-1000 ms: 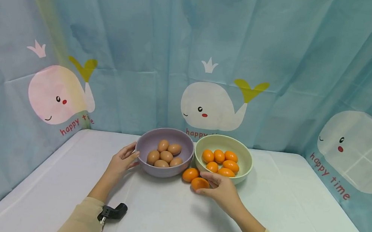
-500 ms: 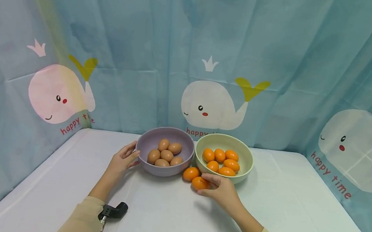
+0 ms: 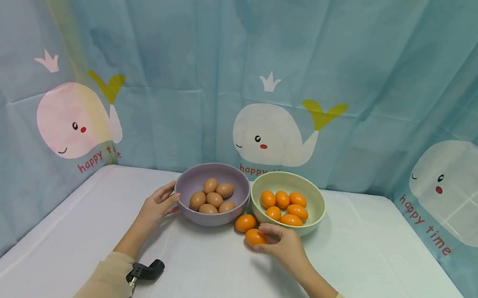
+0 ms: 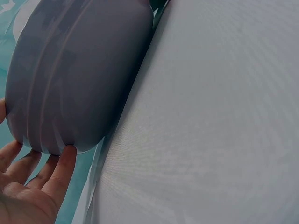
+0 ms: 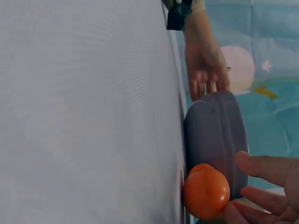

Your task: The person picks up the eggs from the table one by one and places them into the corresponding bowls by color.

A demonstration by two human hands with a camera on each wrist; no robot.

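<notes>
My left hand (image 3: 156,206) rests its fingertips on the outer wall of a purple bowl (image 3: 209,220) holding several brown eggs (image 3: 214,200). In the left wrist view, the fingers (image 4: 63,170) are extended and touch the bowl's side. On the table in front, one orange egg-shaped piece (image 3: 255,238) lies by the fingertips of my right hand (image 3: 287,246). The right wrist view shows thumb and fingers spread, a fingertip at or very near the orange piece (image 5: 206,192). A second orange piece (image 3: 246,223) lies just behind it, between the bowls.
A pale green bowl (image 3: 315,215) with several orange egg-shaped pieces (image 3: 297,212) stands right beside the purple bowl. Both are near the back of a white table (image 3: 208,277). A blue whale-print curtain (image 3: 212,68) hangs behind.
The front orange piece has turned, hiding its darker side, and now lies slightly to the left and nearer. My right hand has shifted very little. The left hand and both bowls keep their places.
</notes>
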